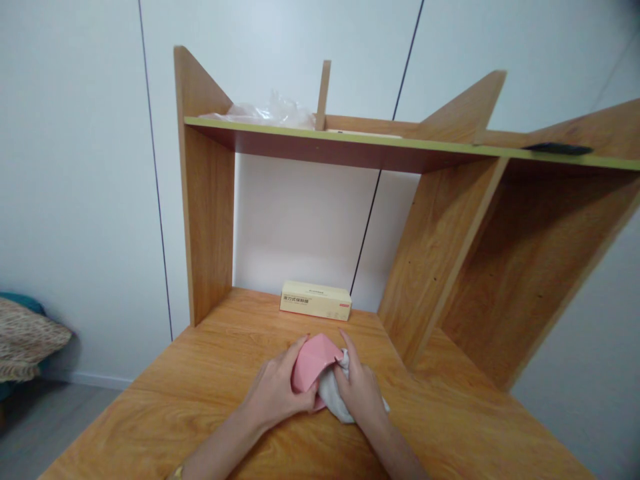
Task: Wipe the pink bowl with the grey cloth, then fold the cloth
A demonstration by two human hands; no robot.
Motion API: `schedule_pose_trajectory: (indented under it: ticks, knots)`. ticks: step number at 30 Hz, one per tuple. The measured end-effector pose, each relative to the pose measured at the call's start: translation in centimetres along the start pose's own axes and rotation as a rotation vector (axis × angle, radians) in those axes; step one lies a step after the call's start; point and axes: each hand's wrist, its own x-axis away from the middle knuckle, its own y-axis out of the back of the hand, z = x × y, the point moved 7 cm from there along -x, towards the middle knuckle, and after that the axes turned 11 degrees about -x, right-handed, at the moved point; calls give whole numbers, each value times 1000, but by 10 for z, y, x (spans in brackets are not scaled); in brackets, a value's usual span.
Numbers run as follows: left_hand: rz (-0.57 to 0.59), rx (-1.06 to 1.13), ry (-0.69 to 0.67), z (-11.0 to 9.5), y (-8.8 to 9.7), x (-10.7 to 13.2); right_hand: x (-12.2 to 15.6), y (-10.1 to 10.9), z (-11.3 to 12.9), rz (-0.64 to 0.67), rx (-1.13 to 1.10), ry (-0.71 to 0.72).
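Note:
Over the desk, my left hand (281, 385) grips a pink faceted object (316, 359), thumb at the near side and fingers around its left edge. It looks hollow, with thin angular walls, but its exact kind is not clear. A light grey-white cloth (334, 395) is bunched in my right hand (361, 387) and hangs down toward the desk. My right fingers press the cloth against the right rim of the pink object, with the index finger stretched upward. The palms hide part of both things.
A cream carton of cling film (315, 301) stands at the back of the wooden desk (225, 363). Above it runs a shelf (370, 139) bearing a clear plastic bag (273, 113) and a flat black item (559, 149). Wooden uprights flank the desk.

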Motion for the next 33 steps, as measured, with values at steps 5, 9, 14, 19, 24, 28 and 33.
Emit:
schedule_pose_trajectory:
  ticks: [5, 9, 14, 19, 24, 28, 33]
  knots:
    - [6, 123, 131, 10, -3, -2, -1, -3, -7, -115, -339, -53]
    - [7, 399, -9, 0, -17, -1, -4, -2, -5, -158, -496, -53]
    - [-49, 313, 67, 10, -17, -2, -5, 8, -3, -142, -336, -136]
    - [-8, 3, 67, 7, -3, 0, -2, 13, 3, -89, 17, -64]
    - [32, -55, -26, -4, 3, 2, 0, 4, 5, -15, -126, 52]
    - [17, 13, 7, 1, 2, 0, -1, 2, -2, -54, -380, 30]
    - [-39, 280, 43, 6, -8, -1, -1, 3, -9, -172, -530, -81]
